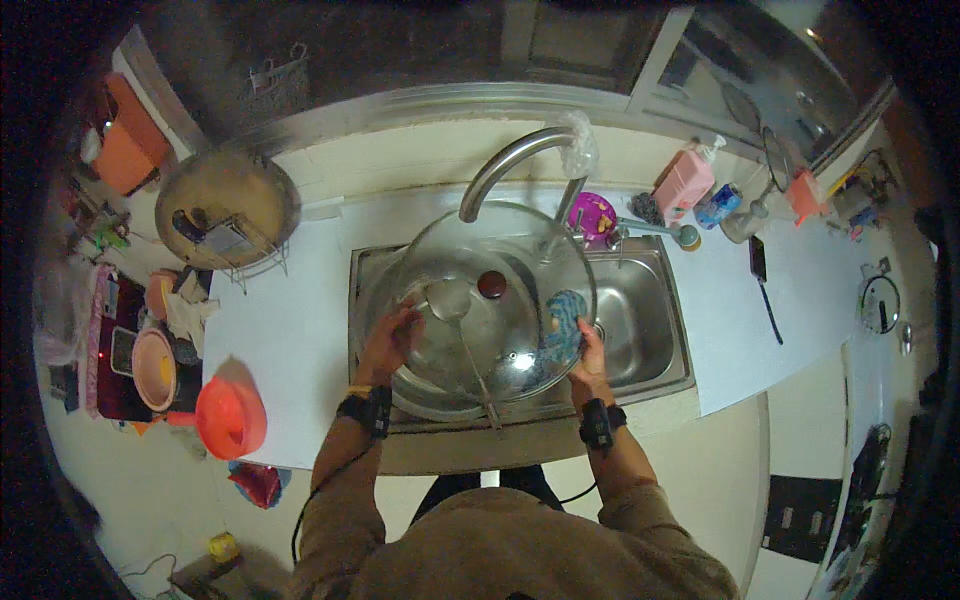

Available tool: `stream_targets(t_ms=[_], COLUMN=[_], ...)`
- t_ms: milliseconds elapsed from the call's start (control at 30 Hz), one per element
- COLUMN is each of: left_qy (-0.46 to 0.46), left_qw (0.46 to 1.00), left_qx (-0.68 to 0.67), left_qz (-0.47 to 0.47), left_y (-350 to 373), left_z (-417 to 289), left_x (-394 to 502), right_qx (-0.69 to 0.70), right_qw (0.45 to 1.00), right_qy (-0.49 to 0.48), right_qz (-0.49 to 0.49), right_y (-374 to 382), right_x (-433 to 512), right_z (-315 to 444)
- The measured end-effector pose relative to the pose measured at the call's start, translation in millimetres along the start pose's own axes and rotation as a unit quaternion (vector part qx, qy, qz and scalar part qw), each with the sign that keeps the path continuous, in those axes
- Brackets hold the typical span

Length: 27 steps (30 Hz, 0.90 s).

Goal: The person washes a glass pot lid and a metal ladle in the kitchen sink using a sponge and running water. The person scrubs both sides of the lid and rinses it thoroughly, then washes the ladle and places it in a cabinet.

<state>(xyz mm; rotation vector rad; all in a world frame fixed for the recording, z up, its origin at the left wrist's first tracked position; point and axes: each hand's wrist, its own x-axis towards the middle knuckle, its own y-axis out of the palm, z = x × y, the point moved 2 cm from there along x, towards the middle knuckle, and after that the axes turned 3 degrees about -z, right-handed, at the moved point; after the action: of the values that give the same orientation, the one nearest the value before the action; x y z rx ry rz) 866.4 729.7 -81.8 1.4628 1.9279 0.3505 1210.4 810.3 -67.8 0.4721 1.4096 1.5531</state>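
Observation:
A large clear glass lid (pixel 517 232) with a dark round knob (pixel 492 284) is held tilted over the left basin of a steel sink (pixel 679 330). My left hand (pixel 391 337), slightly blurred, grips the lid's left rim. At the right rim, my right hand (pixel 590 356) has its thumb along the edge and a blue striped cloth (pixel 564 319) pressed against the glass. Through the lid I see a metal spatula (pixel 450 300), its handle reaching over the sink's front edge. A wide metal pan (pixel 420 397) sits in the basin below, partly hidden by the lid.
A curved steel faucet (pixel 510 161) arches above the lid. Behind the sink are a purple bowl (pixel 592 217), a long-handled brush (pixel 684 235) and a pink pump bottle (pixel 685 184). Leftward stand a round board (pixel 225 180), a red dipper (pixel 231 420) and a pink bowl (pixel 154 367).

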Motion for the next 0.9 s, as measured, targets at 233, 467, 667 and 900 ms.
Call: stream_targets(t_ms=[233,467,667,900], left_qy=[0.013,0.018,0.043,0.052], left_qw=[0.983,0.978,0.976,0.973], left_qx=[-0.128,-0.162,-0.156,-0.198], left_qz=[0.134,0.127,0.147,0.109], left_y=[34.3,29.3,45.4,55.7], left_z=[-8.3,-23.4,-27.6,-21.0], left_x=[-64.7,-74.5,-72.2,-60.1], right_qx=[-0.116,-0.432,-0.642,-0.812], right_qw=[0.989,0.881,0.705,0.462], right_qy=[-0.008,-0.113,-0.300,-0.337], right_qz=[-0.094,-0.157,-0.013,0.119], right_y=[-10.1,-22.7,8.1,79.8], right_x=[29.6,46.8,58.0,-11.6], right_z=[-39.9,-20.3,-24.7,-133.5])
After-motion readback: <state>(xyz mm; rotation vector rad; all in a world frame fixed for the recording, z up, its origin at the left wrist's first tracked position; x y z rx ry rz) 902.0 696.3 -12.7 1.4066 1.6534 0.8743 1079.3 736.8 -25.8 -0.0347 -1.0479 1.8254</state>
